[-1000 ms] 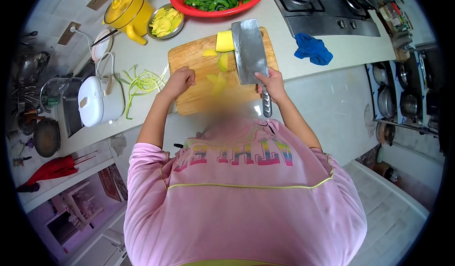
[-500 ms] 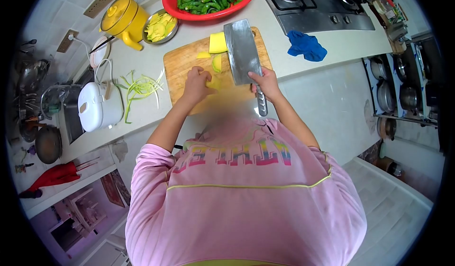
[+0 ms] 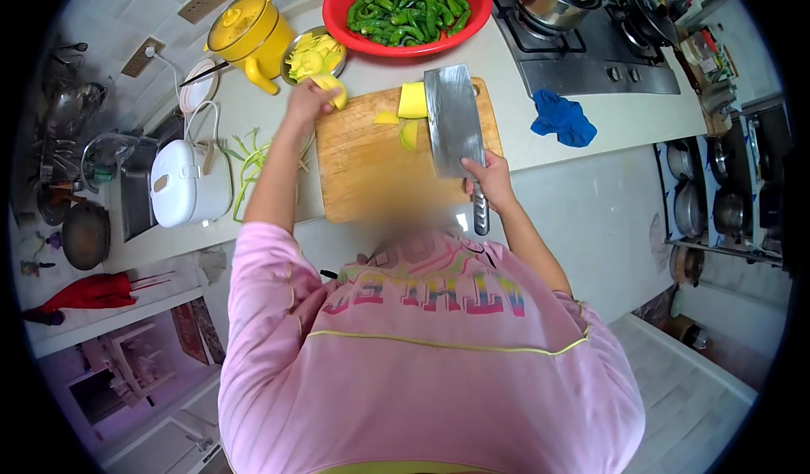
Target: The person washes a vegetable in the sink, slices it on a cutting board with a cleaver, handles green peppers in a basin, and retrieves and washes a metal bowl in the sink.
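My right hand (image 3: 491,180) grips the handle of a broad cleaver (image 3: 453,113), its blade flat over the right part of the wooden cutting board (image 3: 354,160). Against the blade's left edge sits a yellow vegetable chunk (image 3: 413,101). Loose yellow slices (image 3: 408,135) lie just below and left of it. My left hand (image 3: 309,102) is closed on several yellow vegetable slices (image 3: 334,91) at the board's upper left corner. Right above that hand is a metal bowl (image 3: 341,70) heaped with similar cut slices (image 3: 314,55).
A red basin (image 3: 331,20) of green peppers (image 3: 409,10) stands behind the board. To the left are a yellow pot (image 3: 261,39), a white appliance (image 3: 187,185) and green peelings (image 3: 246,170). A blue cloth (image 3: 564,119) lies near the gas stove (image 3: 591,65).
My left hand has moved up and left from the board to beside the bowl, carrying slices. The right hand still holds the cleaver by the chunk. The whole view has shifted slightly.
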Motion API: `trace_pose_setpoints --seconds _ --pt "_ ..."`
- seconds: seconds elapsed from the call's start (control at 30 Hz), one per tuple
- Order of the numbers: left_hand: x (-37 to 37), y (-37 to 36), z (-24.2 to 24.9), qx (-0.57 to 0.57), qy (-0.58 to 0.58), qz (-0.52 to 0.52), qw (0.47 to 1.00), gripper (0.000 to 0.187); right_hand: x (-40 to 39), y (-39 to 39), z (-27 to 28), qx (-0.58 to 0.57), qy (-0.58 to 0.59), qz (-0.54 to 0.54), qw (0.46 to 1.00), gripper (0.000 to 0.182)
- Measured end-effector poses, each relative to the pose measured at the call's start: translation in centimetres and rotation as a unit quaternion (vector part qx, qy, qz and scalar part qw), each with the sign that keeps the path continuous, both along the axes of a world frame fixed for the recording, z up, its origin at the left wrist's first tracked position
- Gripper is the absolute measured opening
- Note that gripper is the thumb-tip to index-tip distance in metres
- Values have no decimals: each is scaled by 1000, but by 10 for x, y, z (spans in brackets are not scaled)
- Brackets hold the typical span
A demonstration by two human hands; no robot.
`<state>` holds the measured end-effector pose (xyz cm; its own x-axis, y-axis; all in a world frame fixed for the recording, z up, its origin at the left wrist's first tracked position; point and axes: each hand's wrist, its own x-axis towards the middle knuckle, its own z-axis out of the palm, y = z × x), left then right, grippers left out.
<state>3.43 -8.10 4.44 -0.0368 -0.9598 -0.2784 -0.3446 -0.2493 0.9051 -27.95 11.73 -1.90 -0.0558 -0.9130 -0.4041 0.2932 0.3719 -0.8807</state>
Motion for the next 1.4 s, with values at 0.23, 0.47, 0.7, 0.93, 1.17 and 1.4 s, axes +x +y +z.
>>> trace_pose_setpoints --seconds 0.23,0.47,0.7,0.93,1.17,1.4 --pt "46 -93 -11 -140 -229 25 963 39 1 1 -3 -14 -20 -13 1000 11" --pt "-35 1 -25 -240 -215 -126 938 43 3 1 0 -16 0 -22 1000 10" --pt "-61 45 -65 -84 -241 -223 941 35 2 3 0 -32 -27 -35 999 9" --pt "-103 87 -81 -152 -148 -77 974 40 1 6 -2 -51 -17 -32 998 9" --pt "-116 82 -78 -109 -267 -177 941 40 0 5 -7 -54 -17 -35 998 8" --pt "-36 88 -41 -138 -209 -154 956 32 -1 5 -5 -60 -27 -17 998 9"
